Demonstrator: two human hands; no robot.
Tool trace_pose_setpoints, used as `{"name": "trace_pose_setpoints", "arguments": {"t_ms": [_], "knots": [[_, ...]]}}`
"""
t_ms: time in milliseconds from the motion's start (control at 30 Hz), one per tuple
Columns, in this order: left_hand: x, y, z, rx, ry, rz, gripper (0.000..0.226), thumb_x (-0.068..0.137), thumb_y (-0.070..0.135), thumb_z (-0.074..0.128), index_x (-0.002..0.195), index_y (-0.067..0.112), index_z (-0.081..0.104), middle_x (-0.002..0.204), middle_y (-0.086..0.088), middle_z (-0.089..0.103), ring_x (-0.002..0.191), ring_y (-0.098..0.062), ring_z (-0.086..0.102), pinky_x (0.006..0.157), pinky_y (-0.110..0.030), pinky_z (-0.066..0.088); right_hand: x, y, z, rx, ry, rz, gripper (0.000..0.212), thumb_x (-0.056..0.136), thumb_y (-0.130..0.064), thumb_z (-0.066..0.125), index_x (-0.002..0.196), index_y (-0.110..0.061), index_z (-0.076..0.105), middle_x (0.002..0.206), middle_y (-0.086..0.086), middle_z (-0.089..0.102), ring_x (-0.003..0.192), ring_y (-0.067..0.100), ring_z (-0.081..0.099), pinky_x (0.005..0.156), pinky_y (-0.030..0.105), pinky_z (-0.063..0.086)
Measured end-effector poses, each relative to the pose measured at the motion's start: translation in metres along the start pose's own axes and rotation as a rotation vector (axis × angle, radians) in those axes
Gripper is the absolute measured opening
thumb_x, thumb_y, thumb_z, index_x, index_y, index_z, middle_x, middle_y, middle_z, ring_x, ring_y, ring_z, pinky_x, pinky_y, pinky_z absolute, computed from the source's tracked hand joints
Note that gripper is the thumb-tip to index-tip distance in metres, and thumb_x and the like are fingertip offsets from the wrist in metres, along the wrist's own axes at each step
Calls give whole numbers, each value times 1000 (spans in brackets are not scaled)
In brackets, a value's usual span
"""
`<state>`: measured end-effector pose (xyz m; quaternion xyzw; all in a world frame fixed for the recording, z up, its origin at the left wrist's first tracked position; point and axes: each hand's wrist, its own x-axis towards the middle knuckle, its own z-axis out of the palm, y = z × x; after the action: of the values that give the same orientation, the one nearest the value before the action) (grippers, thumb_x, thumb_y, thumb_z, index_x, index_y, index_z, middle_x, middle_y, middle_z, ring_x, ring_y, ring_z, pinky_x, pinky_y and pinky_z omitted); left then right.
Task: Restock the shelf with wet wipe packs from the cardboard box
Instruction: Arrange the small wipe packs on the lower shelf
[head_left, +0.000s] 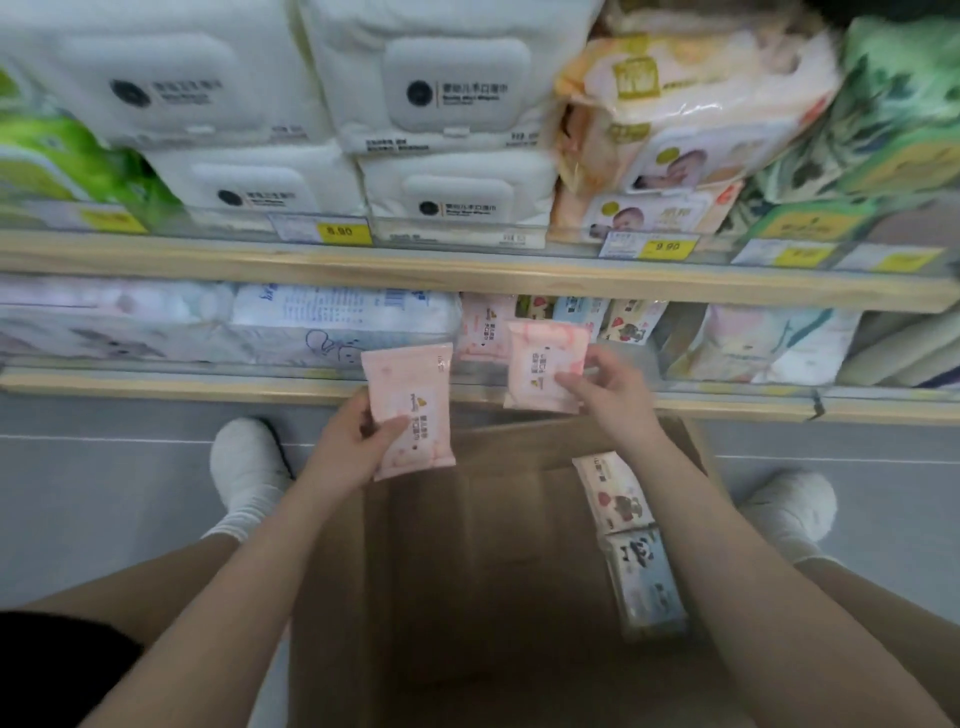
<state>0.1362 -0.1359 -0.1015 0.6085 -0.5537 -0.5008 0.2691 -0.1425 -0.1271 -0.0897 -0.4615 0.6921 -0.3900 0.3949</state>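
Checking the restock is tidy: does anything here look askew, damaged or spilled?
Nothing is spilled or torn. Only the two patterned wet wipe packs left in the brown cardboard box lean on its right wall: the strawberry-print pack and the panda-print pack.

white socks (249, 467) | grey floor (104, 493) | yellow price tags (343, 231)

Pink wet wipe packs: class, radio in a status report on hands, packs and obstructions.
Left hand grips one pink wet wipe pack. Right hand holds another pink pack at lower shelf edge. Brown cardboard box below. Nothing blocking.
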Motion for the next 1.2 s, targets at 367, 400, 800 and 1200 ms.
{"name": "trace_pose_setpoints", "arguments": {"t_ms": [367, 400, 800, 1200], "knots": [[20, -24, -23, -24, 33, 17, 32, 91, 17, 59, 122, 15, 54, 113, 2, 66, 101, -13, 63, 84, -33, 54, 94, 22, 80, -155, 99, 46, 22, 93, -9, 55, 111, 3, 61, 101, 14, 61, 72, 21, 56, 53, 2, 39], [22, -27, -22, -26, 25, 10, 32, 90, 18, 60, 122, 16, 54, 113, 3, 66, 101, -12, 63, 85, -33, 54, 98, 25, 84, -162, 96, 56, 22, 93, -9, 55, 111, 3, 61, 100, 14, 61, 70, 21, 56, 50, 3, 38], [19, -27, 8, -26, -67, 9, 26, 89, 18, 62, 114, 24, 56, 114, 6, 66, 103, -11, 63, 84, -30, 54, 61, 0, 61, -42, -102, 43, 41, 89, -15, 63, 129, -9, 54, 119, 2, 63, 79, 12, 64, 75, 22, 53], [24, -1, 47, 462, -126, 264, 45, 84, 41, 64, 123, 30, 46, 121, 8, 58, 109, -9, 56, 92, -33, 48, 12, -16, 15, -4, -260, -64, 24, 85, -5, 67, 107, -12, 66, 89, 3, 72, 72, 13, 67, 68, 29, 56]]}}
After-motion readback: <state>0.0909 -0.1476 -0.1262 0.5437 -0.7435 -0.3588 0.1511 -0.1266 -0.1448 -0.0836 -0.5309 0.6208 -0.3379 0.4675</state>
